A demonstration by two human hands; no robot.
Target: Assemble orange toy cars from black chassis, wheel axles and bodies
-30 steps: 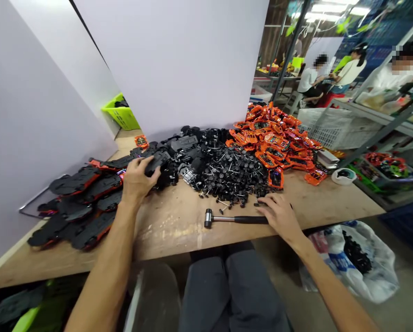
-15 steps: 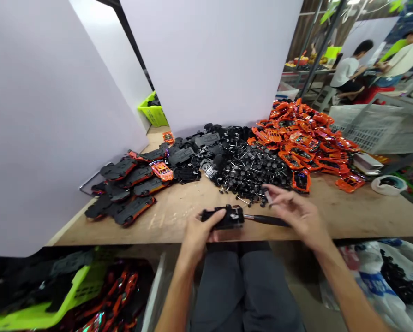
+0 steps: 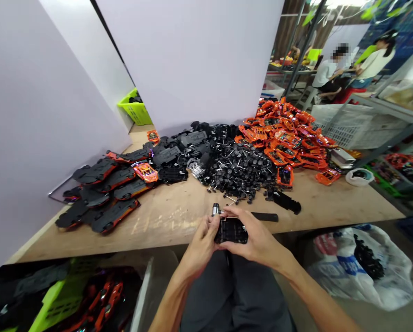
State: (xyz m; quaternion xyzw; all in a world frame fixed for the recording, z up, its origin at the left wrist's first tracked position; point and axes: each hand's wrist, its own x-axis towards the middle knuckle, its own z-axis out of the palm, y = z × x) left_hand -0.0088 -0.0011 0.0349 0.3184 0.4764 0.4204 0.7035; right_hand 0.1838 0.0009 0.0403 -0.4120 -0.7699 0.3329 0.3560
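Both my hands hold a black toy car chassis (image 3: 231, 230) just in front of the wooden table's near edge (image 3: 164, 237). My left hand (image 3: 201, 242) grips its left end. My right hand (image 3: 256, 237) wraps its right side, with fingers pressed on top. A small hammer (image 3: 248, 214) lies on the table right behind my hands. Further back sit a heap of black wheel axles (image 3: 241, 173), a heap of black chassis parts (image 3: 185, 147) and a pile of orange car bodies (image 3: 285, 133).
Assembled cars lie upside down at the left (image 3: 102, 193). A green bin (image 3: 71, 295) with cars sits under the table, and a white bag (image 3: 362, 263) lies on the floor at right. White partition boards stand behind. Other people sit far back right (image 3: 331, 74).
My right hand has come from above the axle heap onto the chassis. Both hands now grip it, closer to me. The camera swung slightly right.
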